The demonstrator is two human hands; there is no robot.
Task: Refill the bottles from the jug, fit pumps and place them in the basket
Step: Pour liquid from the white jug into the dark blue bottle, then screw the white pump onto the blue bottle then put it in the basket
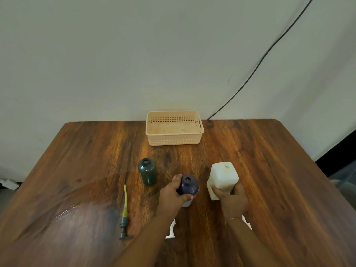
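The left hand (174, 191) grips blue bottle (189, 185), right hand (232, 197) jug (223, 176); green bottle (147, 172), pump (125, 212) nearby.

Table (269, 160): dark brown wood grain, glossy, far corners rounded; a pale sheen is seen on the near left part.
Wall (134, 54): plain, off-white, set directly behind the table's far edge.
Cable (260, 62): thin, black, run diagonally down the wall from the upper right to the table's far edge.
White item (7, 184): seen low at the left, beyond the table; kind not discernible.
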